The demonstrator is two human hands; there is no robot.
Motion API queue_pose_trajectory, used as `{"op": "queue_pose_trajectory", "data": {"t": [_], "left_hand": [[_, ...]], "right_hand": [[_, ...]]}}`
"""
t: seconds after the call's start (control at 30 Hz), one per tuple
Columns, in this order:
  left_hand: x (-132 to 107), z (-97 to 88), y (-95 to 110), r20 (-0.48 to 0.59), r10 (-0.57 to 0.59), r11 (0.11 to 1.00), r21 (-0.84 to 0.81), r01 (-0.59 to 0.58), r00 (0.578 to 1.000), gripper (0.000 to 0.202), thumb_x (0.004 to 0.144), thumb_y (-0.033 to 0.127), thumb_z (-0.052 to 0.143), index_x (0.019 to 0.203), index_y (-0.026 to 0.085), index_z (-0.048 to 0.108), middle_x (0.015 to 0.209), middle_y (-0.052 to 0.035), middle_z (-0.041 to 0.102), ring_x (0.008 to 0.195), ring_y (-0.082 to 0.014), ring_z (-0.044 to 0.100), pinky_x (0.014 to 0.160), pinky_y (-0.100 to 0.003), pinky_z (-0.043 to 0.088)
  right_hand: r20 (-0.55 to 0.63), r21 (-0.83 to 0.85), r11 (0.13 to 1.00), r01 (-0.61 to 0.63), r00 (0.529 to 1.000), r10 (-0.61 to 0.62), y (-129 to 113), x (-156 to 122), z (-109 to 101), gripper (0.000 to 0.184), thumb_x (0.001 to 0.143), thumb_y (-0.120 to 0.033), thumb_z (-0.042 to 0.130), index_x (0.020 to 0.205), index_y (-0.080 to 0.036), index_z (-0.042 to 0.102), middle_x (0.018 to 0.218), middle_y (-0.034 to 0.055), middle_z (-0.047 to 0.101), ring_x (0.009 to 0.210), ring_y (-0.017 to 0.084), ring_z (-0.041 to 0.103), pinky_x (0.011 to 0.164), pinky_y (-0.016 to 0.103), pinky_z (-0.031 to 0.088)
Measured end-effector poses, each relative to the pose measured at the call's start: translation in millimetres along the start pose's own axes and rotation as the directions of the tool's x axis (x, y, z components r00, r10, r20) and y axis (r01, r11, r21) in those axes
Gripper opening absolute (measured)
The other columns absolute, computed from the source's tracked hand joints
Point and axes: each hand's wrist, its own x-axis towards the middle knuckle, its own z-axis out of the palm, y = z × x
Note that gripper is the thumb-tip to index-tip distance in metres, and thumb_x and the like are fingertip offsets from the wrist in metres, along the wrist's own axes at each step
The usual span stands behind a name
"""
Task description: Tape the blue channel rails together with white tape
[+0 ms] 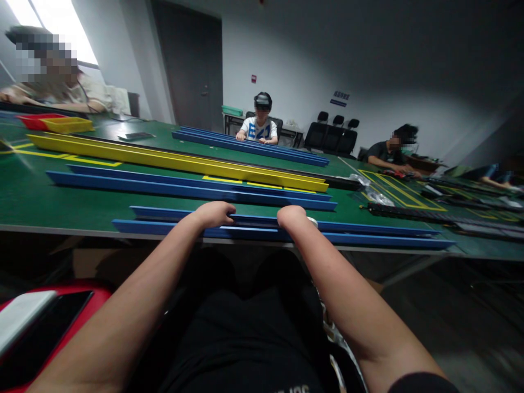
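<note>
Both hands, left (215, 213) and right (291, 216), curled over, seemingly gripping, blue rail (368, 233) lying crosswise at table edge (61, 228), left-to-right, equally near each.

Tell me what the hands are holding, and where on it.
Both the left hand and right hand grip the nearest blue rail near its middle, at the table edge.

A workshop or assembly room; a long green table (49, 202) marked with yellow tape carries blue rails (184, 188) and a yellow rail (164, 158); other workers (260, 126) sit around it.
</note>
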Motion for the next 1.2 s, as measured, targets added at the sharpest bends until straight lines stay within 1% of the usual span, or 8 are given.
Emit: {"op": "queue_pose_trajectory", "data": {"t": [0.2, 0.4, 0.53, 0.73, 0.9, 1.07, 1.13, 1.2], "left_hand": [[2.1, 2.2, -2.0, 0.006, -0.01, 1.0, 0.004, 0.01, 1.0, 0.032, 0.075, 0.048, 0.056, 0.097, 0.028, 0.067, 0.089, -0.003, 0.071, 0.077, -0.0199, 0.062, 0.061, -0.027, 0.037], [2.8, 3.2, -2.9, -0.008, -0.011, 1.0, 0.005, 0.011, 1.0, 0.032, 0.074, 0.049, 0.056, 0.095, 0.028, 0.066, 0.087, -0.0024, 0.071, 0.076, -0.0197, 0.061, 0.059, -0.027, 0.036], [1.5, 1.7, -1.2, -0.003, -0.005, 1.0, 0.004, 0.005, 1.0, 0.032, 0.074, 0.05, 0.055, 0.095, 0.027, 0.067, 0.087, -0.0026, 0.071, 0.076, -0.0197, 0.061, 0.059, -0.027, 0.036], [-0.2, -0.8, 3.3, -0.004, -0.015, 1.0, 0.008, 0.015, 1.0, 0.031, 0.075, 0.046, 0.056, 0.096, 0.027, 0.068, 0.087, -0.0027, 0.072, 0.077, -0.0198, 0.062, 0.061, -0.027, 0.038], [0.3, -0.5, 3.6, -0.001, -0.039, 0.999, -0.004, 0.039, 0.999, 0.031, 0.074, 0.048, 0.058, 0.097, 0.028, 0.068, 0.088, -0.0024, 0.072, 0.077, -0.0193, 0.062, 0.062, -0.026, 0.038], [1.8, 1.0, 2.0, 0.0, -0.032, 0.999, -0.004, 0.032, 0.999, 0.032, 0.074, 0.049, 0.057, 0.095, 0.028, 0.068, 0.086, -0.0027, 0.071, 0.076, -0.0198, 0.062, 0.061, -0.027, 0.038], [3.0, 1.5, 1.6, 0.005, -0.031, 1.0, -0.004, 0.031, 0.999, 0.032, 0.073, 0.049, 0.057, 0.095, 0.028, 0.068, 0.085, -0.0026, 0.071, 0.075, -0.0197, 0.062, 0.06, -0.027, 0.038], [4.7, 1.8, 1.4, 0.012, -0.03, 1.0, -0.004, 0.03, 0.999, 0.033, 0.073, 0.049, 0.057, 0.096, 0.027, 0.067, 0.085, -0.0028, 0.071, 0.074, -0.0197, 0.062, 0.06, -0.027, 0.038]], "right_hand": [[0.048, -0.005, 1.0, -0.025, 0.999, 0.025, -1.9, 9.1, 1.8, 0.031, 0.066, -0.011, 0.074, 0.097, -0.015, 0.077, 0.112, 0.0162, 0.071, 0.108, 0.031, 0.066, 0.092, 0.039, 0.051], [0.025, 0.01, 0.999, -0.03, 0.999, 0.03, -2.0, 14.4, 3.1, 0.029, 0.064, -0.011, 0.075, 0.093, -0.016, 0.078, 0.113, 0.0156, 0.071, 0.11, 0.032, 0.064, 0.092, 0.041, 0.051], [0.024, 0.001, 1.0, -0.02, 1.0, 0.02, -1.5, 15.9, 3.6, 0.03, 0.065, -0.01, 0.073, 0.094, -0.016, 0.078, 0.116, 0.0153, 0.069, 0.113, 0.034, 0.063, 0.092, 0.043, 0.051], [0.026, -0.017, 0.999, -0.033, 0.999, 0.033, -1.8, 18.8, 6.4, 0.028, 0.066, -0.01, 0.074, 0.092, -0.016, 0.078, 0.115, 0.0145, 0.07, 0.114, 0.032, 0.062, 0.092, 0.038, 0.052], [-0.003, -0.009, 0.999, -0.04, 0.999, 0.04, -1.5, 19.5, 6.9, 0.031, 0.066, -0.012, 0.074, 0.096, -0.017, 0.078, 0.118, 0.0145, 0.069, 0.115, 0.032, 0.062, 0.09, 0.037, 0.053], [-0.019, 0.011, 0.999, -0.042, 0.999, 0.042, -2.4, 19.3, 7.3, 0.033, 0.062, -0.009, 0.076, 0.094, -0.016, 0.078, 0.113, 0.0149, 0.071, 0.113, 0.033, 0.063, 0.09, 0.038, 0.053], [-0.031, 0.032, 0.999, -0.039, 0.999, 0.04, -3.0, 18.2, 8.4, 0.032, 0.062, -0.009, 0.077, 0.093, -0.015, 0.078, 0.112, 0.0164, 0.071, 0.111, 0.033, 0.064, 0.09, 0.039, 0.054], [-0.066, 0.074, 0.997, -0.005, 0.998, 0.01, -3.5, 16.3, 9.8, 0.031, 0.062, -0.009, 0.077, 0.093, -0.013, 0.078, 0.11, 0.0188, 0.071, 0.109, 0.035, 0.065, 0.089, 0.04, 0.054]]}}
